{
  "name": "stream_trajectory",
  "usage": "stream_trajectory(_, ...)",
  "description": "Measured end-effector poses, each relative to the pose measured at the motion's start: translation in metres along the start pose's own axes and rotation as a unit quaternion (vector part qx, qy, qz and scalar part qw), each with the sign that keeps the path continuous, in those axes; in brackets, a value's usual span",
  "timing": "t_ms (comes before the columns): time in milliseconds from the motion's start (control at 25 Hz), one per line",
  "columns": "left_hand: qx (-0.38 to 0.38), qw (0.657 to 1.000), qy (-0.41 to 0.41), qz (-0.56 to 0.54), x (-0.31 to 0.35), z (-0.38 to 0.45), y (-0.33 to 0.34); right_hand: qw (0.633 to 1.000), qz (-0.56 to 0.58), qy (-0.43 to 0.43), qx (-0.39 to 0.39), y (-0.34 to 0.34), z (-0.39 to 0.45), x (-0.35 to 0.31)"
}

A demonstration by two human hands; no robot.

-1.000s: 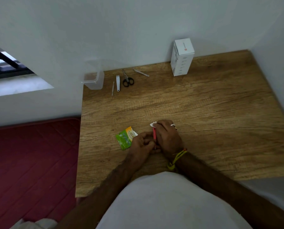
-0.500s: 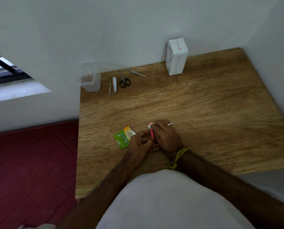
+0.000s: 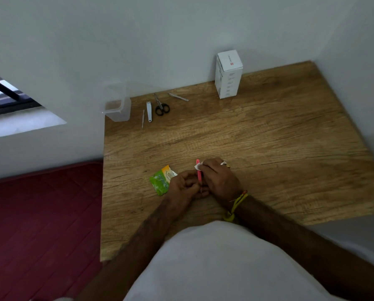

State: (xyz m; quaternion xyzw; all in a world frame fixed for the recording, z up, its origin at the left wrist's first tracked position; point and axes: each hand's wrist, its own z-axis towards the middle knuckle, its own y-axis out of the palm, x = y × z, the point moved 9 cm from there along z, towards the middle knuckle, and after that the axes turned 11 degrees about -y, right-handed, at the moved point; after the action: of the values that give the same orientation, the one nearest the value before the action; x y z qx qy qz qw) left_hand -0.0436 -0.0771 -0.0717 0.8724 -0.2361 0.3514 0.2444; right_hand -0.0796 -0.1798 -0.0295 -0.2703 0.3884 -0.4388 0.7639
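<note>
Along the back wall: clear tub (image 3: 117,105), nail clipper (image 3: 149,111), scissors (image 3: 161,106), tweezers (image 3: 178,97) and white box (image 3: 228,77), all well apart from the work. Green sachet (image 3: 161,181) lies just beside the left grip (image 3: 182,185). Wood-grain counter (image 3: 268,137) sits in a white corner, with red floor (image 3: 40,213) to the left. Left grip pinches the pink stick (image 3: 198,172) low. Right grip (image 3: 219,181) pinches a white wipe (image 3: 198,166) against its upper end.

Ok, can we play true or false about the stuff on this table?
The left hand holds a pink stick. True.
The green packet lies on the red floor. False: it lies on the table, beside the left hand.
The white box stands upright by the wall. True.
The scissors are in the right hand. False: they lie on the table, far from both hands; the right hand pinches a white scrap at the stick's top.
</note>
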Motion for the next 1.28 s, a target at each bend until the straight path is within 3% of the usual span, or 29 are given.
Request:
stream_trajectory(560, -0.024, 1.000, 0.003, -0.010, 0.000, 0.000, 0.003, 0.999, 0.012, -0.035, -0.024, 0.002, -0.006, -0.012)
stream_trajectory(1280, -0.029, 0.999, -0.009, -0.021, 0.001, 0.000, 0.000, 0.999, 0.035, -0.012, -0.013, -0.003, -0.015, -0.014)
